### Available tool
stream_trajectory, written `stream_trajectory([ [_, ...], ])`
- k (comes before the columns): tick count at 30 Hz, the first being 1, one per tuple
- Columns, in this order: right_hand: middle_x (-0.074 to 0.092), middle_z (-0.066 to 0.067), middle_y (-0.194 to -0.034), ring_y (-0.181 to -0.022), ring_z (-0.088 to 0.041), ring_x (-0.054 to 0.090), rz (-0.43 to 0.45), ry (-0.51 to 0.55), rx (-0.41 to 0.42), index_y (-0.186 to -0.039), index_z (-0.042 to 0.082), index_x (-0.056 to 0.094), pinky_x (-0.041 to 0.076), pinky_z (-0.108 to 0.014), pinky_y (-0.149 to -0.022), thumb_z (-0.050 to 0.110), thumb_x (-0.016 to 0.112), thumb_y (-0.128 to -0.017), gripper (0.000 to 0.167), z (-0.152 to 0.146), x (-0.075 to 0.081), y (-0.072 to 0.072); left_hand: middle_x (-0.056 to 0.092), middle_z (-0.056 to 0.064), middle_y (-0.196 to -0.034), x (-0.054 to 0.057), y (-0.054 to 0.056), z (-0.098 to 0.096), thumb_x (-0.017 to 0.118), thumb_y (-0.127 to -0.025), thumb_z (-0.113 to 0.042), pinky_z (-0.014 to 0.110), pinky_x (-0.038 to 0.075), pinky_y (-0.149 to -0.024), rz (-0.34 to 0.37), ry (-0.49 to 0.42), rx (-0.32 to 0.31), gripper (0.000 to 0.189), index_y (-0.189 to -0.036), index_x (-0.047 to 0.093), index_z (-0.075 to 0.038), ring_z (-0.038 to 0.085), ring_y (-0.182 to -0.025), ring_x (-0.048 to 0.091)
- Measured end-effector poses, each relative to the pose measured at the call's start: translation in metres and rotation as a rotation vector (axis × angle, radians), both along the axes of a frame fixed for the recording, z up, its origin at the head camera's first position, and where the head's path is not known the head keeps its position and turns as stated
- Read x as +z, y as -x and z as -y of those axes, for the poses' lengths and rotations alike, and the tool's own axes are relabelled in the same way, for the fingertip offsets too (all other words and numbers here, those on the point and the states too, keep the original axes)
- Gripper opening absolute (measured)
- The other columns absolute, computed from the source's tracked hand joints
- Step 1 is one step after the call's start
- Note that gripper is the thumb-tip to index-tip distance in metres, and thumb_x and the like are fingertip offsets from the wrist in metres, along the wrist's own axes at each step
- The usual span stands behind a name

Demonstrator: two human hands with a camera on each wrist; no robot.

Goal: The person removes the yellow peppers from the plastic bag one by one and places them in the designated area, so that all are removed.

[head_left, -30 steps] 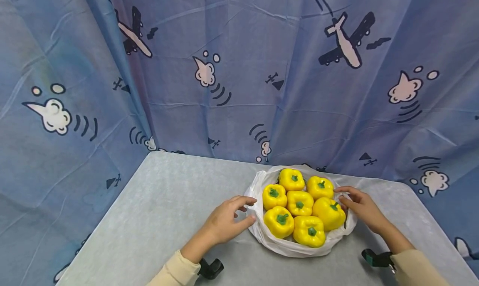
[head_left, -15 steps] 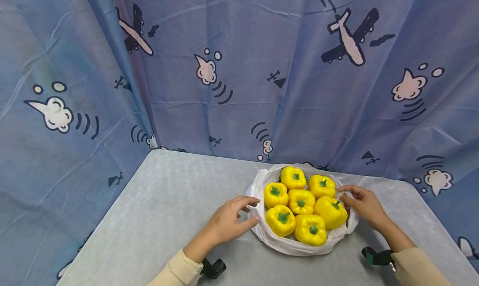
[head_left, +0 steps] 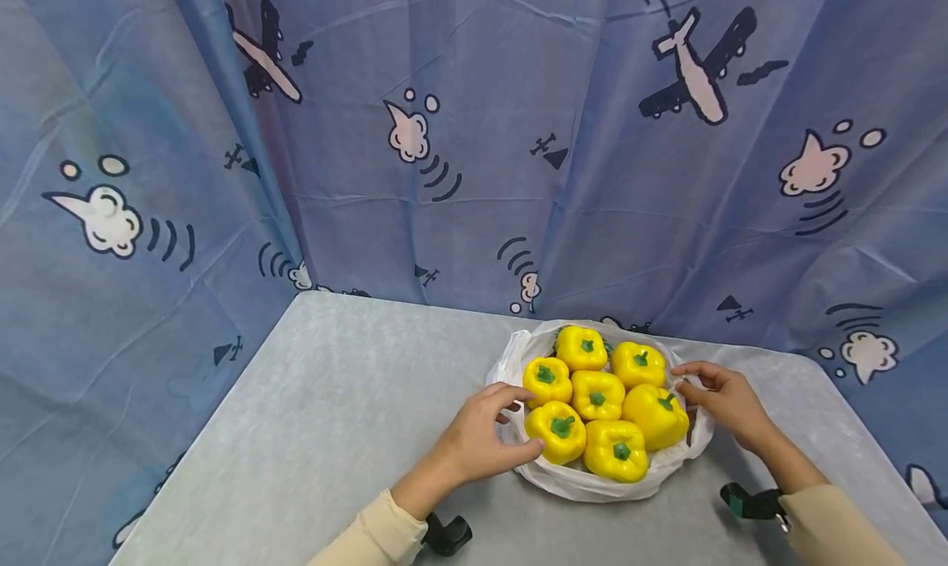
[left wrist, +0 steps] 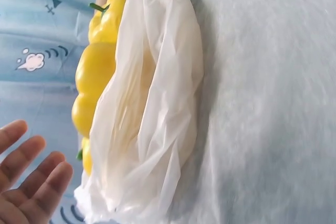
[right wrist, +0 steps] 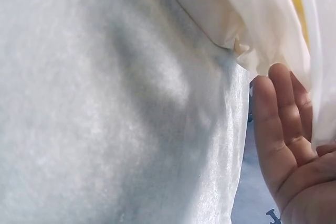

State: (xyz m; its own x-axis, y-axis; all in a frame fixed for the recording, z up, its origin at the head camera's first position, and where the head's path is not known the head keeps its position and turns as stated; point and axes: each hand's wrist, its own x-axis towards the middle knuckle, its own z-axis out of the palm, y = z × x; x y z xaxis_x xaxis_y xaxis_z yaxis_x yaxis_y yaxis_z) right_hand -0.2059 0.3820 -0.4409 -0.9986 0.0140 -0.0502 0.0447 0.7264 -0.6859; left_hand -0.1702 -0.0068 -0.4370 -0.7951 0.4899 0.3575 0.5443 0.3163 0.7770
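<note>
A white plastic bag (head_left: 578,489), its mouth spread wide, stands on the table with several yellow bell peppers (head_left: 597,395) inside, most with green stems upward. My left hand (head_left: 483,434) hovers over the bag's left side, thumb and fingers apart, near the front-left pepper (head_left: 555,431). In the left wrist view that hand (left wrist: 31,187) holds nothing and is raised beside the bag (left wrist: 152,114). At the bag's right rim my right hand (head_left: 729,403) pinches the plastic. The right wrist view shows the film (right wrist: 262,19) running between thumb and fingers (right wrist: 283,103).
The table (head_left: 333,401) has a pale grey cover. Behind it and to the left hangs a blue curtain (head_left: 474,163) printed with planes and clouds. Black wrist-worn devices sit under the left wrist (head_left: 448,536) and right wrist (head_left: 748,502).
My left hand has moved right, from beside the bag's left rim to over it, near the front-left pepper. The right hand stays at the right rim. The head view has shifted slightly.
</note>
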Motion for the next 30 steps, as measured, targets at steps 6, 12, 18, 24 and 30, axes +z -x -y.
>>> stream_trajectory([
  [6,0.048,-0.031,-0.135,-0.079,-0.004,0.065,0.006,0.006,0.003,-0.125,0.000,0.058,0.058,-0.038,-0.082,0.030,0.056,-0.097,0.041,0.001,0.003,0.001,0.064,0.007,-0.113,-0.004,0.003,-0.012,0.079,-0.074,-0.033,0.022,0.054,-0.084,0.019,-0.031,0.014,0.053,-0.118,0.063,-0.007,0.019,-0.101,0.062],
  [12,0.048,-0.031,-0.135,-0.081,-0.004,0.065,0.010,-0.001,0.008,-0.125,0.000,0.058,0.050,-0.056,-0.093,0.031,0.056,-0.097,0.042,0.003,0.005,0.000,0.063,0.008,-0.112,-0.011,0.003,-0.022,0.079,-0.074,-0.037,0.021,0.053,-0.085,0.047,-0.019,0.048,0.055,-0.117,0.064,-0.007,0.015,-0.100,0.061],
  [18,0.049,-0.031,-0.135,-0.099,-0.022,0.064,-0.003,-0.006,0.018,-0.125,-0.001,0.058,0.042,-0.064,-0.098,0.029,0.056,-0.097,0.041,0.002,0.004,-0.001,0.064,0.002,-0.108,-0.017,0.003,-0.028,0.082,-0.071,-0.037,0.017,0.052,-0.083,0.055,0.012,0.104,0.055,-0.115,0.065,-0.009,0.009,-0.094,0.061],
  [24,0.045,-0.033,-0.137,-0.124,-0.051,0.043,0.021,0.015,0.017,-0.126,-0.002,0.056,0.034,-0.071,-0.099,0.030,0.057,-0.096,0.044,0.002,0.006,0.000,0.063,0.000,-0.104,-0.020,0.002,-0.030,0.083,-0.068,-0.036,0.016,0.051,-0.082,0.044,0.029,0.132,0.056,-0.114,0.065,-0.011,0.006,-0.090,0.059],
  [30,0.057,-0.027,-0.123,-0.093,-0.027,0.062,0.017,-0.016,0.007,-0.125,0.001,0.058,0.044,-0.064,-0.094,0.031,0.059,-0.095,0.042,0.002,0.007,-0.001,0.060,-0.003,-0.101,-0.024,0.001,-0.032,0.084,-0.065,-0.037,0.014,0.049,-0.080,0.031,0.068,0.157,0.057,-0.113,0.064,-0.013,0.004,-0.088,0.056],
])
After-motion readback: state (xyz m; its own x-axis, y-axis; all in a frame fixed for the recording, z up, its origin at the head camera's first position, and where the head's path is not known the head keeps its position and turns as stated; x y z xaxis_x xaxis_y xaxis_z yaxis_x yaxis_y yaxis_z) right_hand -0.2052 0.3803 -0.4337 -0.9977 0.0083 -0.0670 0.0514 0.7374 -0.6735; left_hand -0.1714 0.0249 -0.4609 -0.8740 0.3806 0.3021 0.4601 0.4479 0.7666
